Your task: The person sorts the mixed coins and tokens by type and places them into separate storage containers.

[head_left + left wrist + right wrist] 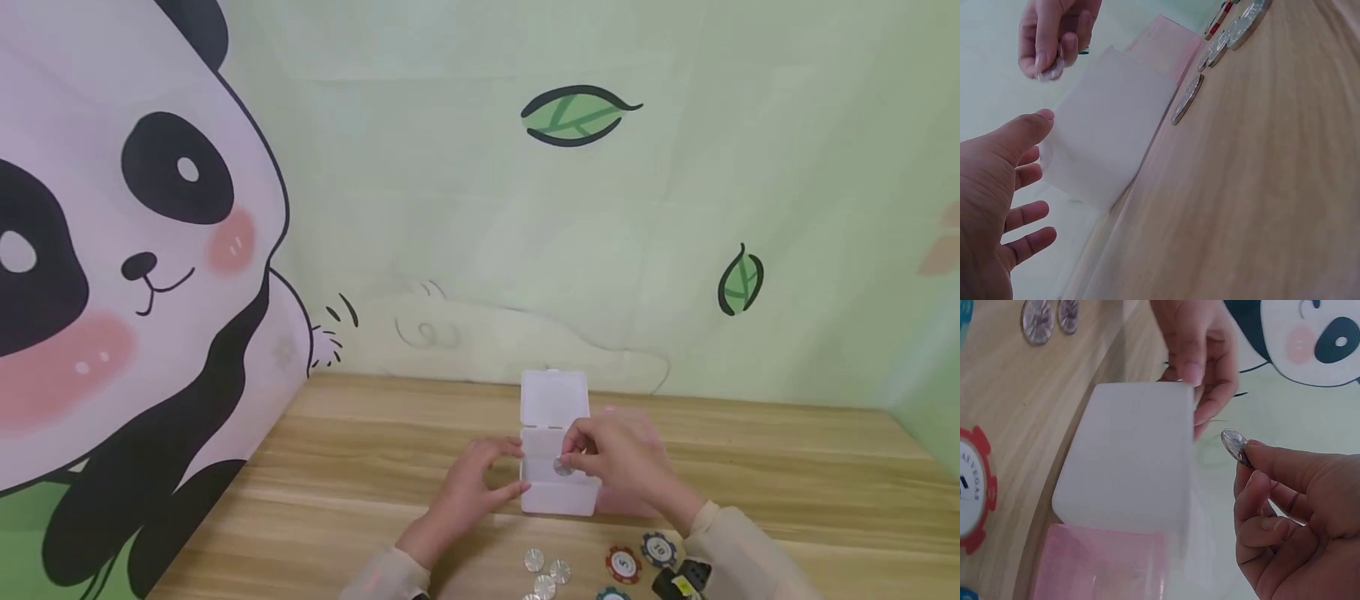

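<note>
A small white plastic box (pixel 558 498) stands on the wooden table with its hinged lid (pixel 554 398) raised at the back. Over the box, my right hand (pixel 626 462) pinches a silver coin (pixel 1235 447) between thumb and fingers. My left hand (pixel 474 482) is at the box's left side, its spread thumb and fingertips touching the rim. The left wrist view shows those fingers loosely bent, not wrapped round the box. The box's inside is partly hidden by the right hand. Several more silver coins (pixel 545 586) lie on the table in front of the box.
A pink translucent box (pixel 1100 565) sits against the white box's right side. Nearer the front lie a red poker chip (pixel 624 564), a blue chip (pixel 659 550) and a green chip (pixel 613 594). Black dice (pixel 696 573) are by the right sleeve. A panda-printed backdrop (pixel 450 208) rises behind the table.
</note>
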The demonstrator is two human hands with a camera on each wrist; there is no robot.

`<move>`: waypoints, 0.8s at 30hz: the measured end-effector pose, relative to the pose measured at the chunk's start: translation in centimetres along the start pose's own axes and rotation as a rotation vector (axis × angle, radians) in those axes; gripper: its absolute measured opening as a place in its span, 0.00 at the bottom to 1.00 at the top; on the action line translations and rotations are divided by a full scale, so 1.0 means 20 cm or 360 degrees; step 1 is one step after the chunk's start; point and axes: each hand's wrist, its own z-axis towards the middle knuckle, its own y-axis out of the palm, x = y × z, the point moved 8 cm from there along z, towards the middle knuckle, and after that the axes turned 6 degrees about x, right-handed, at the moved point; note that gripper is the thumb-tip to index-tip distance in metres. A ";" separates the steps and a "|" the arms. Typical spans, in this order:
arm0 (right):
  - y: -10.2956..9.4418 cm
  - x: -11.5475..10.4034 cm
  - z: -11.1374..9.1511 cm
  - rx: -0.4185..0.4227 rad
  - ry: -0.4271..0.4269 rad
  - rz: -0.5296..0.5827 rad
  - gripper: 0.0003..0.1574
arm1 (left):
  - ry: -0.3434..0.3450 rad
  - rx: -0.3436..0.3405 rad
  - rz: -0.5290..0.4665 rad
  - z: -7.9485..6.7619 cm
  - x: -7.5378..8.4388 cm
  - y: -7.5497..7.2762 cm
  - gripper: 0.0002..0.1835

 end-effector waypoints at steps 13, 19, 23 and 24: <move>0.16 0.03 0.11 -0.0147 -0.0031 0.0008 0.05 | 0.0098 0.0063 -0.0008 0.00 0.02 -0.01 0.18; 0.22 0.01 0.15 -0.0190 -0.0115 -0.0098 0.07 | 0.0108 0.0071 0.0007 0.00 0.01 -0.01 0.18; 0.25 0.02 0.16 -0.0217 -0.0122 -0.0142 0.08 | 0.0132 0.0085 -0.0004 0.00 0.02 -0.01 0.17; 0.25 0.02 0.17 -0.0233 -0.0123 -0.0150 0.08 | 0.0141 0.0089 -0.0007 0.00 0.02 -0.01 0.17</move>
